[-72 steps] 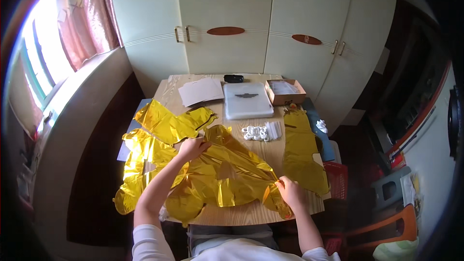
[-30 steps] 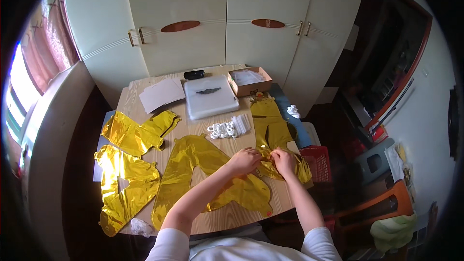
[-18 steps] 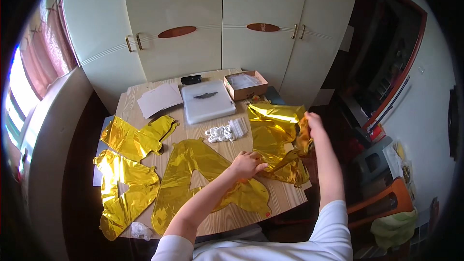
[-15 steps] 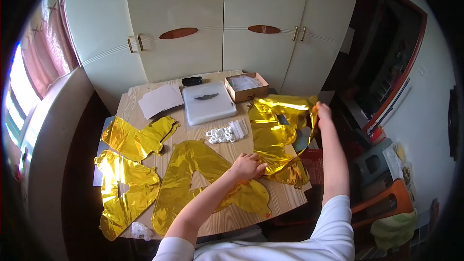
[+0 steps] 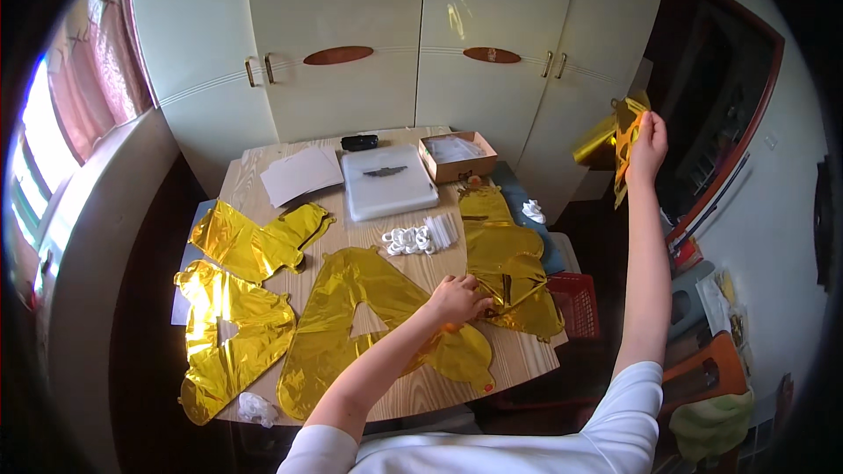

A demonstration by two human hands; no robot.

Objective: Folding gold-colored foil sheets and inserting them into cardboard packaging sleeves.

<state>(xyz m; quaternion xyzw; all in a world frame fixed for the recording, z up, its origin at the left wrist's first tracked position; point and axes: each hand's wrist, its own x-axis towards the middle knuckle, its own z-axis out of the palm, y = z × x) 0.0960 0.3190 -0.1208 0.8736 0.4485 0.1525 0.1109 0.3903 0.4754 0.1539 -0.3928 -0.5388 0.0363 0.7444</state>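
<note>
My right hand is raised at the right, closed around a gold foil letter balloon that hangs flat and crumpled off the table. My left hand rests on the table's right half, its fingers bent onto the edge of another flat gold foil balloon; its fingertips are partly hidden. Beneath my left forearm lies a large A-shaped gold foil balloon, uninflated. Farther left, two more flat gold balloons lie one behind the other: a far one and a near one.
Toward the back of the wooden table are grey-white cards, a clear plastic case, a black object and an open cardboard box. White ribbon coils lie mid-table. A red basket stands beyond the right edge.
My right hand has lifted its balloon up and to the right, away from the balloon under my left hand. A blue surface with a small white item now shows there. My left hand stays nearly in place.
</note>
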